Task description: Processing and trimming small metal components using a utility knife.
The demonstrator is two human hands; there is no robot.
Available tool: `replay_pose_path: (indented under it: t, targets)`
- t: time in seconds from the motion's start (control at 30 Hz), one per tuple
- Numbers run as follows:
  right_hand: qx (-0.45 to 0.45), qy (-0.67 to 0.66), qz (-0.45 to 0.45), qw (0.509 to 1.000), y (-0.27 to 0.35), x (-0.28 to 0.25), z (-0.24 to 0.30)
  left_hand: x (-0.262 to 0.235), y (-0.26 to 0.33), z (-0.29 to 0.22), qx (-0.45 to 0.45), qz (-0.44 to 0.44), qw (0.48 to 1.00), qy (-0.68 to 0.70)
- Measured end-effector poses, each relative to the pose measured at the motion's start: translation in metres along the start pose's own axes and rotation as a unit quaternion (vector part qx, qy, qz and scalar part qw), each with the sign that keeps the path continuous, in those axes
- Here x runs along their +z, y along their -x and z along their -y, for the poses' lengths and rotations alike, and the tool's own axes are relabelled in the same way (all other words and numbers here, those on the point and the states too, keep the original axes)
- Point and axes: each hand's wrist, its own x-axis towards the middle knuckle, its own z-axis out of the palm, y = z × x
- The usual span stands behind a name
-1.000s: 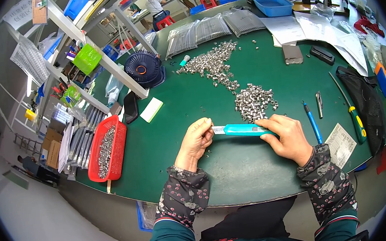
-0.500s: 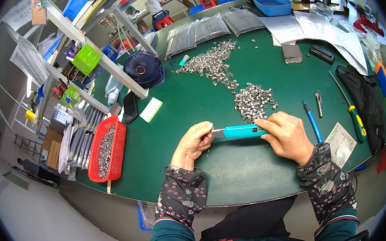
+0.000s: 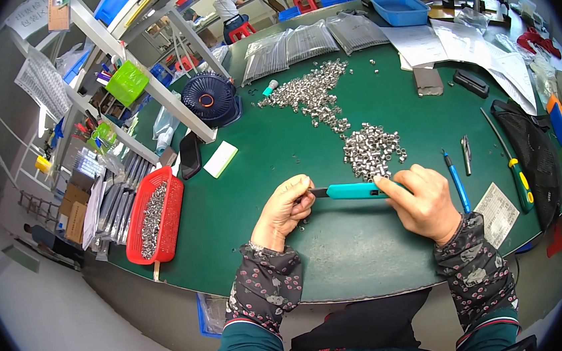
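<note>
Turned slightly since a second ago, the teal cutter, just on the near side of the piled metal rings, shows a darker blade. The right hand grips it; the left hand's fingers close at the blade's tip, anything pinched there hidden.

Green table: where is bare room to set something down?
Bare: between red basket and left hand; between nearer ring pile and blue pen-shaped tool; along the near edge between the sleeves. Crowded: far side, with bagged rods and papers.
</note>
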Motion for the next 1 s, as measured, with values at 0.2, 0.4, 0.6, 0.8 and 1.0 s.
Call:
replay_pose_path:
  t: [0.2,0.4,0.6,0.8,1.0]
  targets:
    - [0.129,-0.166,0.029,0.977,0.004,0.003,0.0,-0.002,-0.007,0.008,0.104,0.014,0.992,0.073]
    - [0.21,-0.258,0.056,0.941,0.008,0.01,-0.001,-0.001,-0.009,0.01,0.151,0.001,0.985,0.081]
    - [0.219,-0.284,0.069,0.931,0.01,0.014,-0.002,0.0,-0.01,0.013,0.159,0.011,0.985,0.067]
    - [0.227,-0.28,0.084,0.929,0.01,0.012,-0.002,0.001,-0.008,0.014,0.163,0.005,0.985,0.055]
    - [0.227,-0.226,0.081,0.944,0.007,0.007,0.001,0.004,-0.008,0.013,0.161,-0.035,0.985,0.049]
